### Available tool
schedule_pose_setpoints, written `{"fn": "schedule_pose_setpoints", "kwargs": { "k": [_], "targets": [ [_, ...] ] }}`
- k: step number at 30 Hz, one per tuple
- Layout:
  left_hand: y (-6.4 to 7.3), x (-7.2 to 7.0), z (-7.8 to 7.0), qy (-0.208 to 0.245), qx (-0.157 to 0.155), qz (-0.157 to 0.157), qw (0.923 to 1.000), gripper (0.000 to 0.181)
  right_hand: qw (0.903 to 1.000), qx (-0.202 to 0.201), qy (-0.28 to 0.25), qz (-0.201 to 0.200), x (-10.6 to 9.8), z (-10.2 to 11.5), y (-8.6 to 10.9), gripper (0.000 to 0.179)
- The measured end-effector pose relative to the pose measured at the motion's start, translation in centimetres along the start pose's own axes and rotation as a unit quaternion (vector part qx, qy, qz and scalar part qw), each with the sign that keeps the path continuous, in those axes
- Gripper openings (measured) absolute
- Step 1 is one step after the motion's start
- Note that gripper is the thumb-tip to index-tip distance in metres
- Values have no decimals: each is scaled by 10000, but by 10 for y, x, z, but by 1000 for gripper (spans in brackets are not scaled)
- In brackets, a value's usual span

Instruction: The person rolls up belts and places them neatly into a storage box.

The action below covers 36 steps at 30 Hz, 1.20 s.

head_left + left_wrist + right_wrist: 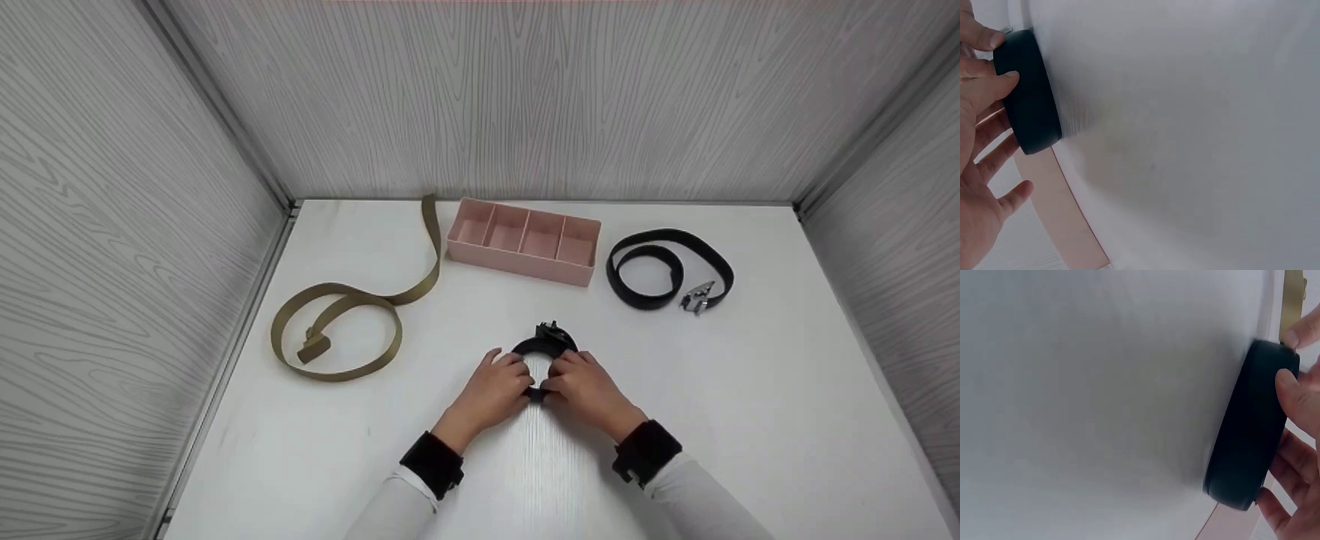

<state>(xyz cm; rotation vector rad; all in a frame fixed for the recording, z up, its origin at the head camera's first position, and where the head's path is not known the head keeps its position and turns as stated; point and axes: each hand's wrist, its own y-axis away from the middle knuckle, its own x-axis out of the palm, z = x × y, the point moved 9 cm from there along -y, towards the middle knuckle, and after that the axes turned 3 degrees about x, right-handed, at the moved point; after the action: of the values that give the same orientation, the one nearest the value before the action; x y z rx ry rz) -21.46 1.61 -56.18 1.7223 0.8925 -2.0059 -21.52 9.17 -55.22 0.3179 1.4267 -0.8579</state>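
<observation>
A coiled black belt [536, 345] rests on its edge near the middle of the worktop [787, 420], between the left hand [495, 386] and the right hand [589, 386]. The grip on either side pinches the coil, fingers curled over its rim, while the ring's far part, with a dark buckle [553, 330], sits beyond the fingertips. The head view gives the round opening from above; the wrist views show instead the broad outer face of the band with both thumbs pressed on it, and the left one has a finger standing off the belt. The left wrist view catches the pink tray [521, 264] behind the fingers; the right adds a strip of the tan belt [375, 300]. Only the head view gives the whole layout: tray by the far edge, tan belt looped toward the left edge, and a second black belt [630, 292] with a silver buckle [697, 298] toward the far right corner.
</observation>
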Motion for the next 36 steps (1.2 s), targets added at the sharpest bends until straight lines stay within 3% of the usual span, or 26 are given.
{"fn": "schedule_pose_setpoints", "kwargs": {
  "k": [4,7,13,16,21,25,28,31,33,36],
  "targets": [
    [1,3,-8,-130,59,0,9999,15,9999,42,-41,91,-1,4,0,9],
    [0,1,-9,-75,169,-83,9998,12,9987,314,-351,187,-7,-8,-3,11],
    [-2,0,-9,212,418,-100,9989,13,9925,956,-492,579,-13,-49,-4,47],
    [0,2,-9,340,443,-23,9984,14,9910,1132,-367,617,-15,-67,1,44],
    [1,0,-6,477,335,-88,9983,14,9872,1568,-276,112,-28,-92,8,24],
    [2,-1,-6,544,327,-91,9979,14,9742,2253,-137,52,-29,-111,17,8],
    [2,0,-6,576,349,-82,9977,14,9556,2940,-212,15,-28,-125,25,12],
    [2,0,-6,595,356,-98,9975,14,9400,3385,-278,-313,-30,-132,29,16],
    [2,1,-5,597,359,-91,9975,14,9410,3316,-205,-646,-34,-129,27,20],
    [2,2,-4,575,351,-32,9977,15,9638,2501,-157,-910,-39,-106,15,28]
  ]
}}
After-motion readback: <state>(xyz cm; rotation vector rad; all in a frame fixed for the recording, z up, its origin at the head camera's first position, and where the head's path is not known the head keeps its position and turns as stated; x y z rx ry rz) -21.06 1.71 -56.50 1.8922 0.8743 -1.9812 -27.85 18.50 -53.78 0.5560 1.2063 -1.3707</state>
